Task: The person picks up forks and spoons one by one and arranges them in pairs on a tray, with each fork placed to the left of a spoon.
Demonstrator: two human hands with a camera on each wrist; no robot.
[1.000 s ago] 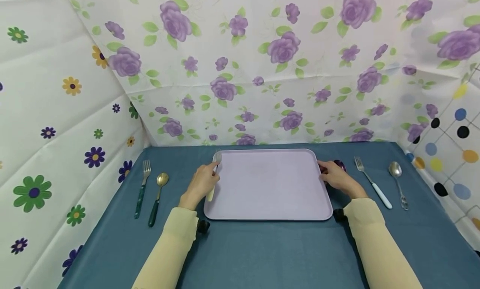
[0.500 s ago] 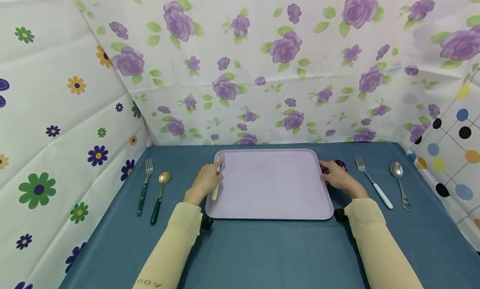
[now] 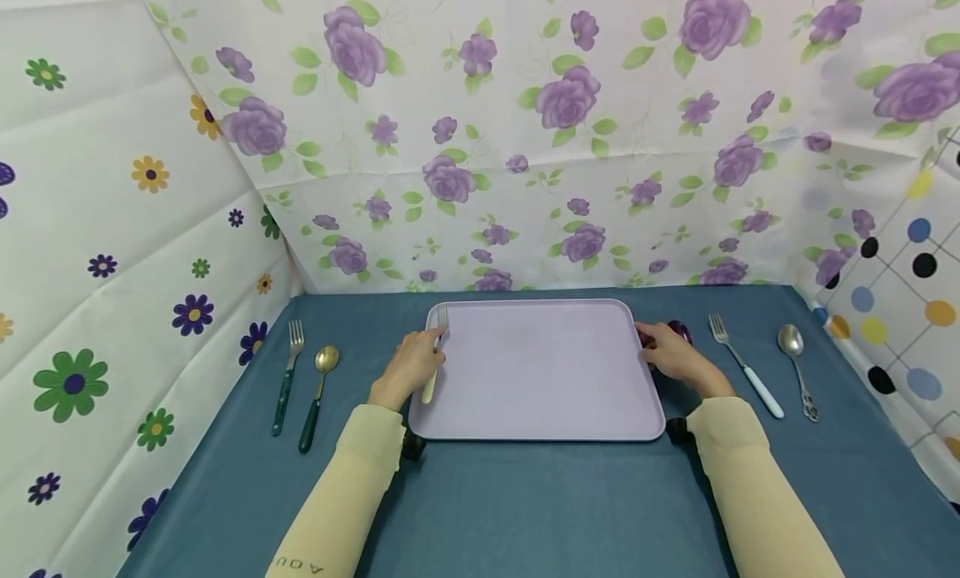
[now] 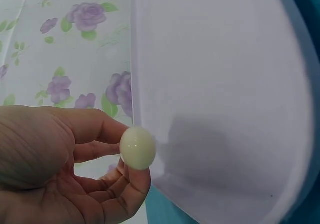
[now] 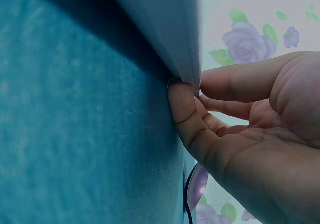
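My left hand (image 3: 410, 361) pinches a fork (image 3: 442, 318) with a cream handle, held along the left side of a pale lilac tray (image 3: 540, 369). The handle's rounded end (image 4: 138, 148) faces the camera in the left wrist view, and the tines point toward the back wall. At the tray's right side, my right hand (image 3: 675, 357) grips the rim (image 5: 172, 43) between thumb and fingers. Just behind that hand lies a purple utensil (image 3: 680, 331) with a rounded end, the rest of it hidden by the hand.
On the left of the blue cloth (image 3: 540, 511) lie a green-handled fork (image 3: 283, 386) and a gold spoon (image 3: 317, 399) with a green handle. A white-handled fork (image 3: 746, 367) and a silver spoon (image 3: 797, 369) lie on the right. Floral sheeting (image 3: 517, 194) stands behind the table.
My left hand has shifted slightly to the right with the cream-handled fork, so the fork now lies further over the tray. My right hand has stayed at the tray's rim.
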